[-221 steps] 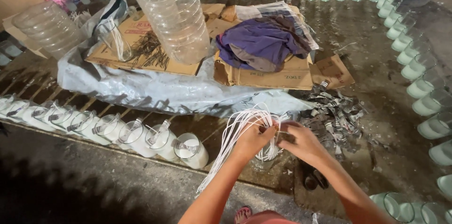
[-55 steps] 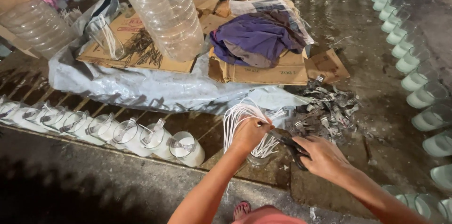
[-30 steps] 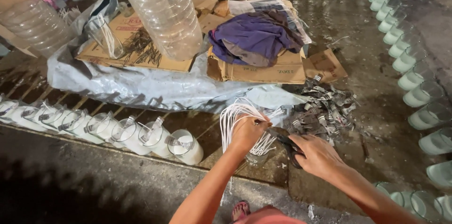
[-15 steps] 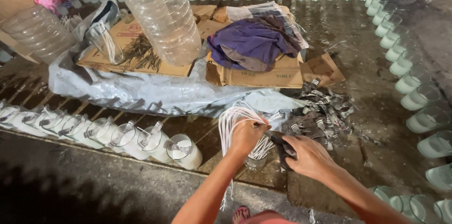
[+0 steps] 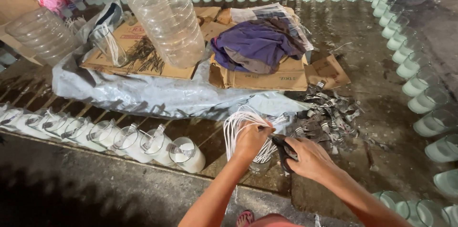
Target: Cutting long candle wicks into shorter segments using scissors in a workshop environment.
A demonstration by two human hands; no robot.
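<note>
White wicks (image 5: 248, 126), looped in a bundle, are clamped in the left hand (image 5: 250, 140) just above a clear glass (image 5: 260, 162) on the wet floor, beside a pile of small metal tabs (image 5: 329, 117). Dark scissors (image 5: 285, 153) are gripped by the closed right hand (image 5: 310, 158), touching the bundle. Wax-filled glasses (image 5: 186, 155) are lined up nearby, with a purple cloth (image 5: 257, 45) laid on cardboard (image 5: 267, 79) beyond.

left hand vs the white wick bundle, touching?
Touching. The head view shows the left hand closed around the bundle of white wicks, which loop out above its fingers and emerge again below them, with no gap in the grip.
</note>
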